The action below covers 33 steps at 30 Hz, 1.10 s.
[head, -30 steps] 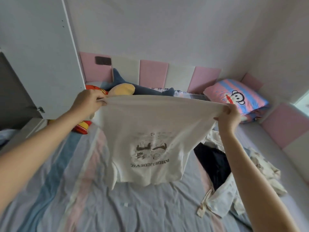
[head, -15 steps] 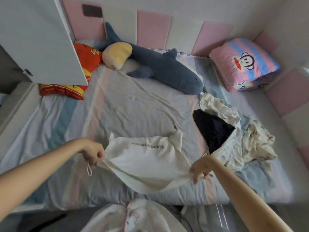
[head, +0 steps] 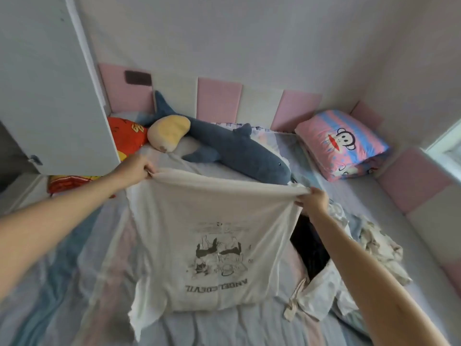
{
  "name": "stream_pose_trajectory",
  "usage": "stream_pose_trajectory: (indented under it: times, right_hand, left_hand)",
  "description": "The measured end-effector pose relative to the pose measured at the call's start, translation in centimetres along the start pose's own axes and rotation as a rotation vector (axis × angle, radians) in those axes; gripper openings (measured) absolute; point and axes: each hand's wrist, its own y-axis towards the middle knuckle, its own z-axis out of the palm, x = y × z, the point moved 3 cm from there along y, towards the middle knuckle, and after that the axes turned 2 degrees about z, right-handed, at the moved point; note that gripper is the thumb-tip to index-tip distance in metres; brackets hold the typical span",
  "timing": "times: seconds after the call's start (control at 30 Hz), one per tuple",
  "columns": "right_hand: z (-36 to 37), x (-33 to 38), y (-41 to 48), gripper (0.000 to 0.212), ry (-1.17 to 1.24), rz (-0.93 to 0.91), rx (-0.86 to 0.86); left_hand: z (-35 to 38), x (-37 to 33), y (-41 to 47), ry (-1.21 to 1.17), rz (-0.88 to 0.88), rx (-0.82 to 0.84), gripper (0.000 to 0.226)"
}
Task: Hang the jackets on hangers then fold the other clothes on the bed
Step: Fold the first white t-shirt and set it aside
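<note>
A white T-shirt (head: pixel 212 236) with a grey upside-down print hangs stretched over the bed (head: pixel 62 283). My left hand (head: pixel 136 168) pinches its upper left corner and my right hand (head: pixel 313 199) pinches its upper right corner. The shirt's lower edge and one sleeve rest on the striped sheet. To the right lies a heap of other clothes (head: pixel 324 288): a black garment (head: pixel 309 248) and pale crumpled ones.
A blue shark plush (head: pixel 232 148) and a yellow cushion (head: pixel 168 132) lie at the far side. A red pillow (head: pixel 124 137) sits at the far left, a pink striped pillow (head: pixel 341 143) at the far right. A white wardrobe door (head: pixel 50 83) stands open on the left.
Half a second ago the shirt was held low near the bed's front edge. Both hands have since raised it and carried it forward, spread out, over the bed.
</note>
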Motion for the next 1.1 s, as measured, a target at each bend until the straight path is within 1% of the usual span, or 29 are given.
stream_pose_trajectory:
  times: [0.03, 0.07, 0.1, 0.13, 0.17, 0.2, 0.23, 0.27, 0.3, 0.37, 0.4, 0.43, 0.5, 0.53, 0.57, 0.6, 0.67, 0.73, 0.77, 0.83, 0.9, 0.97, 1.0, 1.07, 1.1]
  right_hand:
    - [-0.2, 2.8, 1.0, 0.023, 0.043, -0.068, -0.028]
    - [-0.9, 7.5, 1.7, 0.023, 0.083, -0.164, -0.072]
    - [-1.3, 9.6, 1.8, 0.022, 0.141, -0.236, -0.109]
    - [-2.0, 13.1, 1.9, 0.017, 0.158, -0.337, -0.163]
    - [-2.6, 15.5, 2.2, 0.017, 0.144, -0.439, -0.207]
    - [-3.0, 17.4, 1.9, 0.021, 0.101, -0.492, -0.236]
    - [-3.6, 18.9, 2.4, 0.021, 0.093, -0.559, -0.265]
    - [-3.7, 19.3, 2.3, 0.018, 0.082, -0.587, -0.282]
    - [-3.9, 19.7, 2.6, 0.020, 0.081, -0.606, -0.302]
    - [-3.6, 19.0, 2.7, 0.035, 0.042, -0.612, -0.323]
    - [-3.4, 17.3, 3.3, 0.038, 0.004, -0.599, -0.345]
    - [-3.4, 16.3, 3.4, 0.037, -0.015, -0.568, -0.359]
    - [-2.9, 12.7, 3.5, 0.024, -0.095, -0.532, -0.347]
    - [-2.3, 9.9, 3.5, 0.014, -0.183, -0.513, -0.331]
    - [-1.7, 7.8, 3.5, 0.008, -0.271, -0.503, -0.302]
    - [-1.3, 4.9, 3.4, 0.006, -0.342, -0.485, -0.245]
    - [-0.6, -0.7, 2.8, 0.008, -0.463, -0.427, -0.105]
    - [0.2, -6.6, 2.0, 0.007, -0.635, -0.383, 0.017]
    - [0.7, -9.2, 1.6, 0.008, -0.761, -0.365, 0.086]
    - [1.9, -16.1, 0.5, 0.017, -1.065, -0.299, 0.292]
    - [2.4, -22.1, -1.3, 0.028, -1.317, -0.249, 0.511]
    - [2.9, -27.1, -3.7, 0.037, -1.460, -0.233, 0.707]
    - [3.4, -30.1, -5.4, 0.041, -1.526, -0.218, 0.789]
    - [4.0, -34.0, -8.1, 0.045, -1.632, -0.162, 0.915]
    - [4.3, -35.8, -9.1, 0.045, -1.658, -0.133, 0.973]
  left_hand:
    - [-2.4, -1.3, 1.8, 0.032, 0.076, -0.104, 0.017]
    - [-6.0, -3.3, 3.7, 0.046, 0.134, -0.228, 0.017]
    - [-8.0, -4.2, 4.6, 0.050, 0.159, -0.332, 0.017]
    - [-10.8, -5.7, 5.7, 0.042, 0.177, -0.435, 0.018]
    - [-12.9, -6.7, 6.3, 0.043, 0.225, -0.512, 0.019]
    - [-14.4, -7.5, 6.9, 0.073, 0.273, -0.553, 0.021]
    - [-15.9, -8.1, 7.4, 0.122, 0.340, -0.595, 0.023]
    - [-16.3, -8.1, 7.3, 0.176, 0.373, -0.616, 0.025]
    - [-16.5, -8.2, 7.5, 0.210, 0.395, -0.633, 0.025]
    - [-15.6, -7.4, 6.6, 0.289, 0.450, -0.641, 0.024]
    - [-14.2, -6.7, 6.4, 0.337, 0.508, -0.617, 0.024]
    - [-13.3, -6.4, 5.8, 0.393, 0.570, -0.588, 0.025]
    - [-10.4, -5.0, 4.7, 0.477, 0.683, -0.484, 0.023]
    - [-7.8, -3.5, 4.4, 0.464, 0.680, -0.397, 0.024]
    - [-5.8, -2.1, 4.0, 0.425, 0.641, -0.298, 0.026]
    - [-3.1, -0.4, 3.1, 0.369, 0.593, -0.213, 0.029]
    - [2.5, 3.1, 1.0, 0.297, 0.483, -0.046, 0.040]
    - [8.1, 6.1, -1.6, 0.240, 0.450, 0.083, 0.046]
    - [10.6, 7.4, -2.9, 0.220, 0.428, 0.145, 0.048]
    - [16.6, 10.9, -5.9, 0.159, 0.338, 0.279, 0.052]
    - [21.2, 13.6, -9.1, 0.142, 0.168, 0.459, 0.053]
    - [25.9, 15.7, -12.7, 0.108, 0.020, 0.654, 0.052]
    - [28.6, 16.8, -15.2, 0.092, -0.034, 0.796, 0.053]
    - [32.6, 18.2, -19.1, 0.113, -0.091, 0.985, 0.048]
    - [34.3, 18.9, -20.7, 0.130, -0.110, 1.036, 0.045]
